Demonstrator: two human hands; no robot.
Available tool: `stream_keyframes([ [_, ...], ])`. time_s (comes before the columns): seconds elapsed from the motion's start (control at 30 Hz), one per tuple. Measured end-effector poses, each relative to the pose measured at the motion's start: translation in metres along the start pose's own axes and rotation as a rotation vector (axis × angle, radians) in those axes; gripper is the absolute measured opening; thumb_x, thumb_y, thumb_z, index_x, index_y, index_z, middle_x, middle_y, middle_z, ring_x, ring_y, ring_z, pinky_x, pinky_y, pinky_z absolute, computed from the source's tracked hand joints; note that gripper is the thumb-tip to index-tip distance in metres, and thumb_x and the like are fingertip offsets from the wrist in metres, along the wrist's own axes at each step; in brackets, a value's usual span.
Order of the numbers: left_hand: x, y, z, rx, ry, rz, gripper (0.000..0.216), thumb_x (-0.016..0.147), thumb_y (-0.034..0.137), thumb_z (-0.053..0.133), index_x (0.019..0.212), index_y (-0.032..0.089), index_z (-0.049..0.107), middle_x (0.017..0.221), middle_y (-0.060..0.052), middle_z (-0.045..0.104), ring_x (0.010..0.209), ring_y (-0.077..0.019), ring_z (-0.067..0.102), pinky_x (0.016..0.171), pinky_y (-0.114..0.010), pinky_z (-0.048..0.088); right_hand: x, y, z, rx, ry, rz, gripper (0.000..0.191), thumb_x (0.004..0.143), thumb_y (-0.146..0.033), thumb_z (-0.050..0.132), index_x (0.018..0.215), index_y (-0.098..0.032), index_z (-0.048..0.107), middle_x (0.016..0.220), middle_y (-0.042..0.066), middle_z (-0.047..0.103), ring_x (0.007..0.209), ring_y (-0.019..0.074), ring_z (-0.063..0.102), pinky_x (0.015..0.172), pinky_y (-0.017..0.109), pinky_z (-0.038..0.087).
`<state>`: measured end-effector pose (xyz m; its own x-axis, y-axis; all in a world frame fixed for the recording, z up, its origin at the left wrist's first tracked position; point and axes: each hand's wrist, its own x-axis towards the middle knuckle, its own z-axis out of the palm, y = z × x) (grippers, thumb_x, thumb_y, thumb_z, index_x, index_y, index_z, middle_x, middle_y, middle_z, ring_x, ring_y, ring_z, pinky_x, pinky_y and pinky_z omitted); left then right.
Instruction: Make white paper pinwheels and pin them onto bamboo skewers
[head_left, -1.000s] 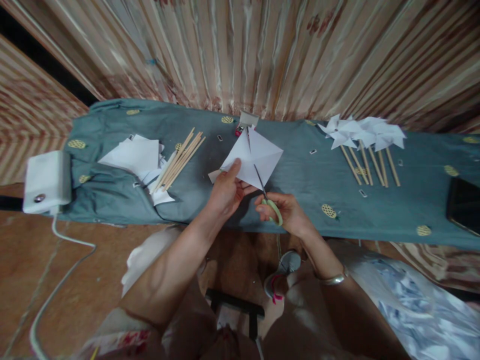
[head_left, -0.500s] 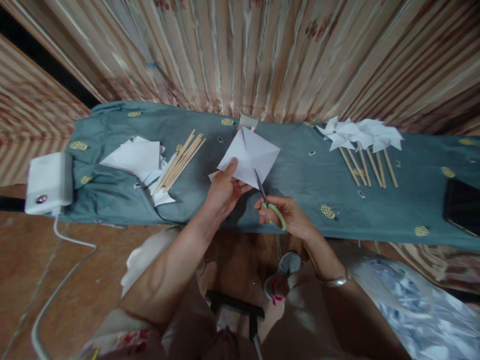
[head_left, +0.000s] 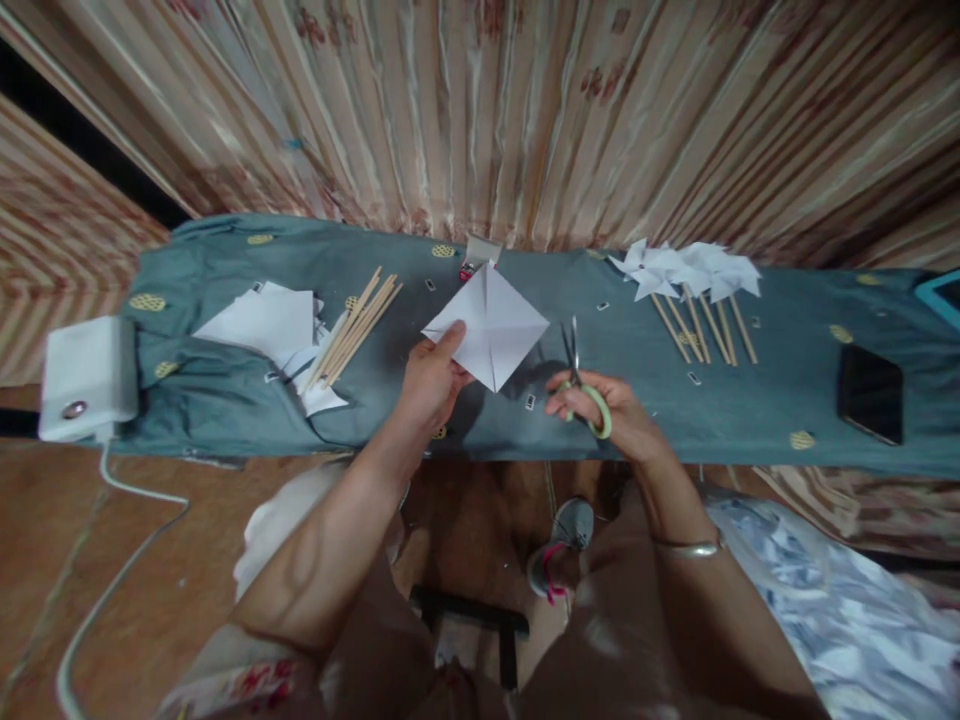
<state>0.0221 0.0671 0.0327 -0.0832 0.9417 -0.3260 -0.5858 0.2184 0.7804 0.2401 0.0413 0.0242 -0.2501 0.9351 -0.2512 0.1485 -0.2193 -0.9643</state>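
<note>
My left hand pinches a white square of paper at its left side, thumb on top and fingers underneath. The sheet is turned like a diamond, with creases crossing it and slits running in from its far and near corners. To the right of the paper and apart from it, my right hand is closed on scissors with pale green handles. Their blades point away from me and stand slightly apart. Beyond the paper, a small box with red on it is partly covered by the sheet.
On the green cloth at left lie white paper sheets and a bundle of wooden sticks. Paper pinwheels on sticks lie at right, and a dark phone farther right. A white device with a cable stands at the left end.
The scissors have come away from the paper's near corner and moved right with my right hand. A slit now shows at that corner. The view has shifted a little.
</note>
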Motion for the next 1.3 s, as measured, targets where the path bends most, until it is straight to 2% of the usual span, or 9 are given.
stream_keyframes([
  [0.1,-0.002,-0.006,-0.002,0.144,-0.048,-0.005,0.017,0.072,0.03,0.073,0.078,0.016,0.066,0.068,-0.003,0.07,0.075,-0.0221,0.07,0.067,-0.032,0.056,0.006,0.0,-0.002,0.127,0.246,-0.106,0.046,0.061,-0.056,0.081,0.089,-0.021,0.068,0.076,0.002,0.071,0.063,0.013,0.06,0.065,0.028,0.048],
  [0.17,-0.003,-0.009,-0.004,0.233,-0.091,-0.011,0.022,0.067,0.034,0.076,0.073,0.015,0.067,0.063,-0.002,0.068,0.063,-0.0191,0.065,0.059,-0.029,0.051,0.009,-0.001,-0.001,0.156,0.317,-0.151,0.044,0.059,-0.05,0.084,0.09,-0.022,0.068,0.074,0.0,0.069,0.064,0.0127,0.059,0.065,0.027,0.048],
  [0.37,-0.004,-0.012,-0.009,0.38,-0.204,-0.036,0.034,0.055,0.041,0.084,0.065,0.012,0.069,0.059,-0.001,0.067,0.051,-0.0119,0.055,0.053,-0.024,0.043,0.01,-0.011,0.011,0.146,0.237,-0.139,0.043,0.051,-0.04,0.088,0.083,-0.022,0.065,0.067,-0.005,0.063,0.057,0.0101,0.053,0.057,0.025,0.043],
  [0.47,-0.007,-0.008,-0.004,0.303,-0.218,-0.064,0.04,0.055,0.048,0.084,0.07,0.013,0.07,0.066,-0.004,0.07,0.063,-0.0182,0.065,0.061,-0.028,0.05,0.012,-0.013,0.018,0.144,0.245,-0.121,0.043,0.049,-0.039,0.087,0.079,-0.021,0.063,0.063,-0.007,0.059,0.054,0.0092,0.048,0.053,0.024,0.039],
  [0.6,-0.019,-0.004,0.009,0.062,-0.264,-0.078,0.049,0.067,0.059,0.073,0.092,0.017,0.071,0.095,-0.01,0.075,0.098,-0.0283,0.069,0.081,-0.037,0.055,0.021,-0.013,0.024,0.184,0.458,-0.156,0.042,0.051,-0.042,0.083,0.081,-0.022,0.061,0.064,-0.007,0.055,0.056,0.0094,0.045,0.055,0.024,0.037],
  [0.73,-0.03,-0.009,0.017,0.053,-0.293,-0.078,0.047,0.065,0.05,0.079,0.095,0.016,0.07,0.104,-0.01,0.074,0.106,-0.0284,0.066,0.088,-0.04,0.055,0.03,-0.014,0.032,0.26,0.59,-0.167,0.042,0.052,-0.045,0.08,0.081,-0.023,0.058,0.066,-0.007,0.051,0.059,0.0102,0.046,0.058,0.025,0.038],
  [0.9,-0.029,-0.017,0.022,0.071,-0.165,-0.043,0.034,0.069,0.039,0.08,0.089,0.015,0.068,0.095,-0.008,0.075,0.099,-0.0239,0.069,0.089,-0.038,0.055,0.034,-0.023,0.047,0.394,0.555,-0.179,0.044,0.049,-0.042,0.082,0.079,-0.022,0.056,0.067,-0.007,0.053,0.06,0.0096,0.048,0.061,0.025,0.041],
  [1.1,-0.025,-0.006,0.025,0.043,-0.038,-0.024,0.02,0.081,0.031,0.068,0.091,0.014,0.064,0.095,-0.009,0.075,0.099,-0.0236,0.07,0.09,-0.04,0.056,0.031,-0.032,0.057,0.447,0.504,-0.16,0.047,0.044,-0.041,0.087,0.076,-0.021,0.058,0.065,-0.007,0.058,0.059,0.0093,0.05,0.06,0.024,0.043],
  [1.3,-0.018,0.014,0.015,0.02,-0.003,0.048,0.023,0.077,0.03,0.07,0.094,0.017,0.061,0.094,-0.008,0.075,0.096,-0.0244,0.072,0.089,-0.042,0.056,0.016,-0.027,0.056,0.256,0.222,-0.082,0.05,0.058,-0.059,0.08,0.084,-0.019,0.063,0.07,0.0,0.067,0.063,0.0127,0.058,0.061,0.026,0.045],
])
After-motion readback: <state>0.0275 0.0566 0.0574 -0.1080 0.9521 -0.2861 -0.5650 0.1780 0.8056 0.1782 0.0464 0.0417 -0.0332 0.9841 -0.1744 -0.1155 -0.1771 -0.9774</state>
